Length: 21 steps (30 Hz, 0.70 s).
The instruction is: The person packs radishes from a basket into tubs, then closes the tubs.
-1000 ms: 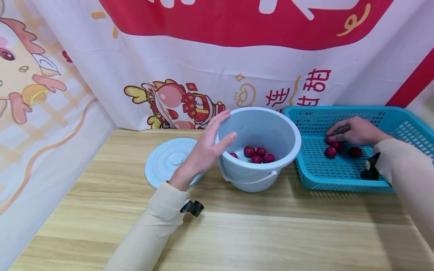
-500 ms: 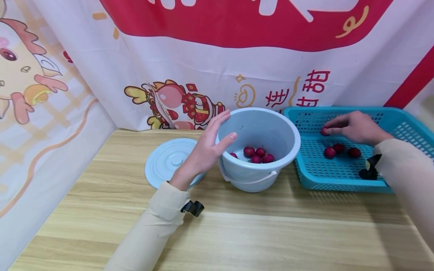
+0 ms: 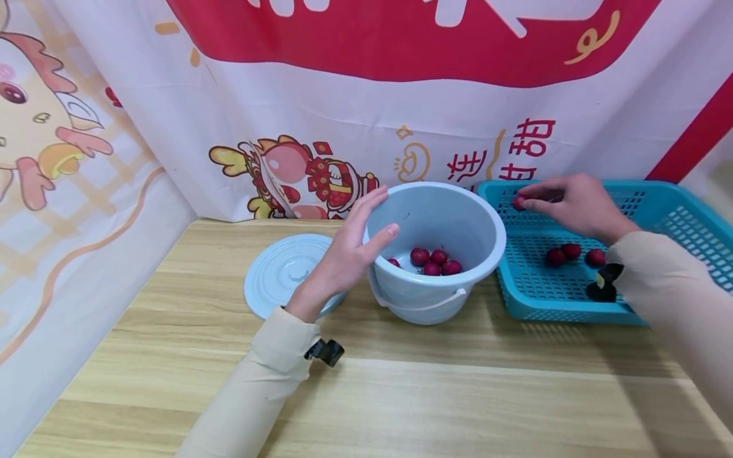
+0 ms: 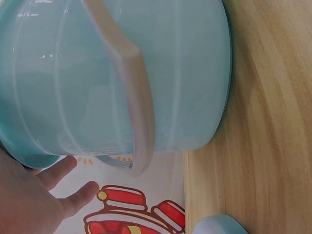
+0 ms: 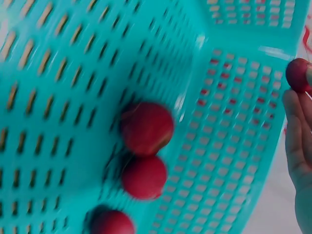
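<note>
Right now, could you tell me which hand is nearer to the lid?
Left. The left hand rests on the bucket rim, just beside the lid; the right hand is over the basket, beyond the bucket.

leftmost fruit (image 3: 394, 262) in bucket (image 3: 458, 210) half hidden behind left hand (image 3: 349, 254)

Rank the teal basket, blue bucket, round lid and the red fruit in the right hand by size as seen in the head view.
1. teal basket, partly cut off
2. blue bucket, close behind
3. round lid, partly hidden by the left hand
4. red fruit, pinched by the right hand
</note>
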Each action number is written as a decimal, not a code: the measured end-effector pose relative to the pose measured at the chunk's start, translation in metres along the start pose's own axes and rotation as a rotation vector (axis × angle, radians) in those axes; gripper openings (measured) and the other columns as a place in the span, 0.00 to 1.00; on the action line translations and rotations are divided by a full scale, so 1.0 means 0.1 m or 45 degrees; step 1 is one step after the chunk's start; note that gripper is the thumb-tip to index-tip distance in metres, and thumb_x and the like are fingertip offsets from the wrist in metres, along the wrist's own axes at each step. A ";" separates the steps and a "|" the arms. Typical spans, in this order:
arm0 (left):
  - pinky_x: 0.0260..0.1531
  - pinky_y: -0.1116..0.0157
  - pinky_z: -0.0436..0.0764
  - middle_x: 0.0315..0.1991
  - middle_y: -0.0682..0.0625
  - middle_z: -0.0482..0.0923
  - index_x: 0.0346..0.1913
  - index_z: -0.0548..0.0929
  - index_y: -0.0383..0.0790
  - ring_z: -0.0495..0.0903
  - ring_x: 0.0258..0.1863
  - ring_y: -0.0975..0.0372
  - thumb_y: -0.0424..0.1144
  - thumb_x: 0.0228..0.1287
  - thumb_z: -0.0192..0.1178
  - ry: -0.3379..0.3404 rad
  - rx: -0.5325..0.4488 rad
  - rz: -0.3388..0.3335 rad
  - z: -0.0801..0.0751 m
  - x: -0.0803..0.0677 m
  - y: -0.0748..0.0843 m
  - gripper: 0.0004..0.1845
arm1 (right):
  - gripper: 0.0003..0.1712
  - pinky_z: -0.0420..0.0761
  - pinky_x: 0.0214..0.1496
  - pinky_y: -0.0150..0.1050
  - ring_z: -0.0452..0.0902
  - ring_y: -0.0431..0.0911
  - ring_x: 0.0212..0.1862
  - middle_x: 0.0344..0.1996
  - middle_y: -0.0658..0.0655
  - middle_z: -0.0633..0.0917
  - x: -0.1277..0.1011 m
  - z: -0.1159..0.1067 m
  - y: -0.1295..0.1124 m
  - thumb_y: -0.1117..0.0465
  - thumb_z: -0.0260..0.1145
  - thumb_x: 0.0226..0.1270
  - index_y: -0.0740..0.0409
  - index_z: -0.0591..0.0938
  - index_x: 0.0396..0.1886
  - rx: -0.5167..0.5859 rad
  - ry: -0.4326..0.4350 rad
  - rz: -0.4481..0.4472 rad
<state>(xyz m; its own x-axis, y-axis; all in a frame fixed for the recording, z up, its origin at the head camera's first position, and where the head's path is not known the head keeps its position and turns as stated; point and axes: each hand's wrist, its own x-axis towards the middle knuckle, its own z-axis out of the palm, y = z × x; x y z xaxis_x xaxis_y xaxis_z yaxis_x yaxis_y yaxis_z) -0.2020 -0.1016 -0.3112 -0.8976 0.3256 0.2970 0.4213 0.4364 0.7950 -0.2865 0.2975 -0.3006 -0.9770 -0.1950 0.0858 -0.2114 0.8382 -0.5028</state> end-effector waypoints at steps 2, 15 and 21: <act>0.82 0.39 0.59 0.87 0.58 0.51 0.84 0.60 0.49 0.51 0.86 0.59 0.57 0.77 0.53 0.001 0.000 0.001 0.00 0.00 0.00 0.38 | 0.29 0.91 0.47 0.49 0.82 0.63 0.58 0.61 0.68 0.87 -0.01 0.01 -0.10 0.47 0.71 0.74 0.54 0.83 0.69 0.016 0.036 -0.029; 0.82 0.38 0.59 0.87 0.57 0.51 0.84 0.60 0.49 0.51 0.86 0.58 0.57 0.77 0.53 0.000 -0.001 0.002 0.01 0.01 0.00 0.38 | 0.30 0.82 0.40 0.22 0.84 0.56 0.55 0.60 0.60 0.88 -0.05 0.00 -0.59 0.44 0.73 0.70 0.47 0.84 0.69 0.105 0.193 -0.177; 0.81 0.38 0.61 0.87 0.57 0.51 0.84 0.60 0.50 0.52 0.86 0.58 0.57 0.77 0.53 0.004 0.007 -0.005 0.01 0.00 0.01 0.38 | 0.27 0.77 0.40 0.15 0.85 0.53 0.52 0.58 0.58 0.89 -0.08 0.04 -0.82 0.46 0.74 0.70 0.46 0.86 0.66 0.123 0.283 -0.300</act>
<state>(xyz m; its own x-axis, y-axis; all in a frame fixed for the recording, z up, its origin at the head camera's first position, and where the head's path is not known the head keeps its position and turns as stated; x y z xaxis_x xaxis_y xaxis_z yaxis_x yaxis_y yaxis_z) -0.2012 -0.1007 -0.3107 -0.8999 0.3209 0.2954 0.4182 0.4421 0.7935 -0.2615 0.2284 -0.2634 -0.8857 -0.2529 0.3893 -0.4390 0.7292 -0.5249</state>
